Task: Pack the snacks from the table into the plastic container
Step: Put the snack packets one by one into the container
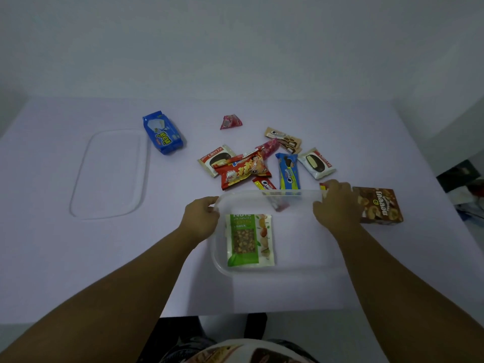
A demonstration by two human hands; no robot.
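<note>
Both hands grip the clear plastic container (272,269): left hand (201,218) on its left rim, right hand (336,205) on its right. A green nut packet (248,239) lies inside. Loose wrapped snacks (243,169) crowd just beyond; a brown box (379,205) sits beside the right hand, the clear lid (110,174) well left.

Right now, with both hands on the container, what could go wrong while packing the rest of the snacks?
1. The plastic container sits close to the near table edge; pulling it nearer might tip it off.
2. The right hand is beside the brown box, which lies near the table's right side, and could nudge it off.
3. The nuts pack lies flat and takes much of the floor, so the piled snacks may not all fit.
</note>
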